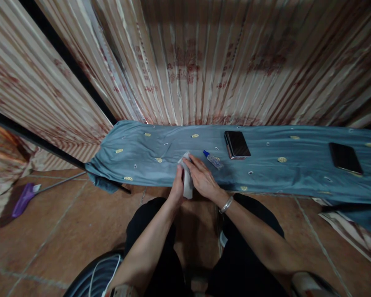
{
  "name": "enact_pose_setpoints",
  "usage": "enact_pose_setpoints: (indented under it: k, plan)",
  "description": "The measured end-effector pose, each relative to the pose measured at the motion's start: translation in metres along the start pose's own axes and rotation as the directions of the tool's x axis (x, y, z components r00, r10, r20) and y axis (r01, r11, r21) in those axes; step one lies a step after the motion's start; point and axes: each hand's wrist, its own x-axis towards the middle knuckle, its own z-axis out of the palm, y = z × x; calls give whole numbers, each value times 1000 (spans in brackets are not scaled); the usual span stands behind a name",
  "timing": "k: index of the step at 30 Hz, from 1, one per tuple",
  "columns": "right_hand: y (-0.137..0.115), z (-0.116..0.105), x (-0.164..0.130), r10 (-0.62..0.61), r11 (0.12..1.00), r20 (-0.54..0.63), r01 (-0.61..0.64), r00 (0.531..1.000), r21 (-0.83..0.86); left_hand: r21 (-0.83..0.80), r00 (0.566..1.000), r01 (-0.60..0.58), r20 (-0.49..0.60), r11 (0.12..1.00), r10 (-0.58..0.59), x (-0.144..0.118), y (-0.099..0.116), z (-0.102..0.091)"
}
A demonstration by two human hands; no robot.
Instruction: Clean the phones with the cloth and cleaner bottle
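My left hand is wrapped round a thin flat object with a dark reddish edge, perhaps a phone, mostly hidden by the cloth. A pale grey cloth is draped over it and hangs down toward me. With bent fingers, my right hand presses the cloth against the object's upper part. Just right of my hands, a small clear spray bottle with a blue top lies on its side. Farther right is a stack of dark phones.
A blue patterned cloth covers the long narrow bench before me. Another dark phone lies at its right. Striped curtains hang behind. A purple broom rests on the tiled floor at left, near black metal poles.
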Motion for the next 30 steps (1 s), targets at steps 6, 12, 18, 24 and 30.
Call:
enact_pose_setpoints:
  k: [6, 12, 18, 24, 30]
  plan:
    - [-11, 4, -11, -110, 994, 24, 110, 994, 0, 7, 999, 28, 19, 1000, -28, 2, 8, -6]
    - [-4, 1, -8, -86, 996, 8, 86, 996, -29, 147, 990, -137, 36, 980, 133, 6, 0, -14]
    - [10, -5, 1, 4, 1000, -53, -4, 999, 7, 278, 985, -162, 106, 947, 138, -1, -5, -9]
    - [16, 2, 5, 56, 990, -81, -45, 995, 133, 237, 990, -136, 64, 962, 124, -2, -1, -8]
    - [26, 10, 6, 171, 965, -41, -160, 984, 206, 199, 995, -98, 27, 975, 94, -1, 6, -7]
